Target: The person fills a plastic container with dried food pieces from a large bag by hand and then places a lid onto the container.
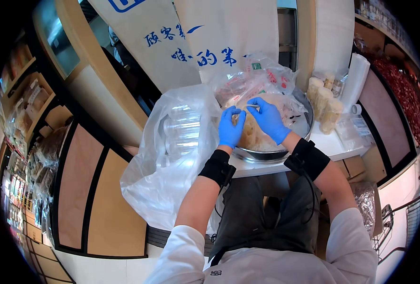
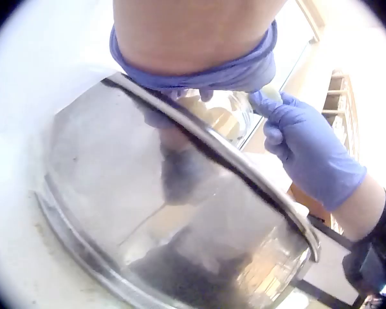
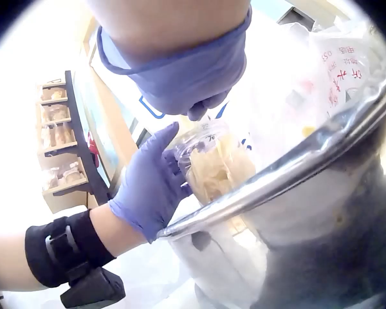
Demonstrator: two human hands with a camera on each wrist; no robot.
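Observation:
Over the metal basin, my blue-gloved left hand grips a clear plastic jar, its thumb by the rim and fingers behind the side. Pale, thin dried pieces stand inside the jar, whose mouth tilts up. My gloved right hand is just above and right of the mouth, pinching a small pale piece between thumb and fingertips. More of the pale pieces lie in the basin below both hands. The wrist and glove cuff hide most of each hand in its own wrist view.
A large translucent bag of stacked clear jars is left of the basin. Plastic bags with red print lie at the basin's back. Several filled jars and a white roll stand right on the white table.

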